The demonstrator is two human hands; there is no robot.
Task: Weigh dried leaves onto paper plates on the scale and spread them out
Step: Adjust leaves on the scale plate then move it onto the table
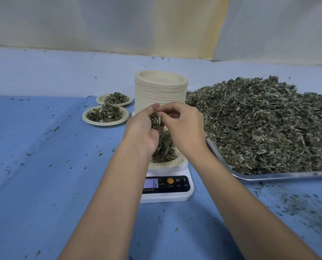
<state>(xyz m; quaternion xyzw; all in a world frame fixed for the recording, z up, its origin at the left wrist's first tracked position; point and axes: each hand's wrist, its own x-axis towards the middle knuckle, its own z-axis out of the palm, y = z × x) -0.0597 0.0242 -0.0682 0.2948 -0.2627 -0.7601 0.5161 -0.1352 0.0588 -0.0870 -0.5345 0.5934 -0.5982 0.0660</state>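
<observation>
A white digital scale (166, 192) sits at the middle of the blue table, its display reading 6. On it rests a paper plate (167, 163) with a small mound of dried leaves (165, 150). Above the plate my left hand (142, 132) cups a clump of dried leaves (154, 120). My right hand (184, 128) pinches at the top of that clump with thumb and forefinger. The far part of the plate is hidden behind my hands.
A tall stack of paper plates (161, 90) stands just behind the scale. Two filled plates (105, 115) (114, 99) lie at the left rear. A metal tray (269, 176) with a big heap of dried leaves (265, 122) fills the right side. Leaf crumbs dot the blue cloth (43, 166).
</observation>
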